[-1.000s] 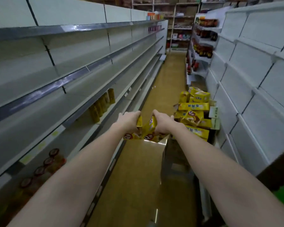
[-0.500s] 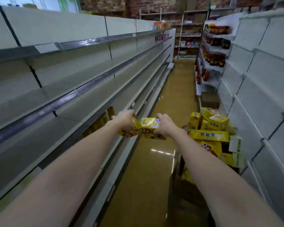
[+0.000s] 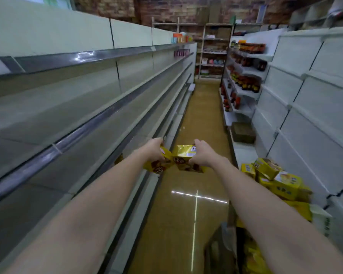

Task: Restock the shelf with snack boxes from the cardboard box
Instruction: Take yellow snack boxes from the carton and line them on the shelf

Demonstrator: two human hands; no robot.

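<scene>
Both hands now sit higher, beside the left shelf (image 3: 99,123). Left hand (image 3: 153,150) curls round one yellow snack box (image 3: 158,165); right hand (image 3: 201,153) grips another snack box (image 3: 184,153), fingers over its top, thumb beneath.

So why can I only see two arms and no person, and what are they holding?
The camera sits on the person's head and looks forward and down, so you see only their own arms reaching out. There is just this one view. They stand in a shop aisle with a shiny brown floor. The left hand grips one yellow cardboard snack box, and the right hand grips another yellow snack box. Both boxes are held in the air over the aisle, near the long grey metal shelves on the left. On the right, more yellow snack boxes are piled together low down, waiting to be put on the shelves.
</scene>
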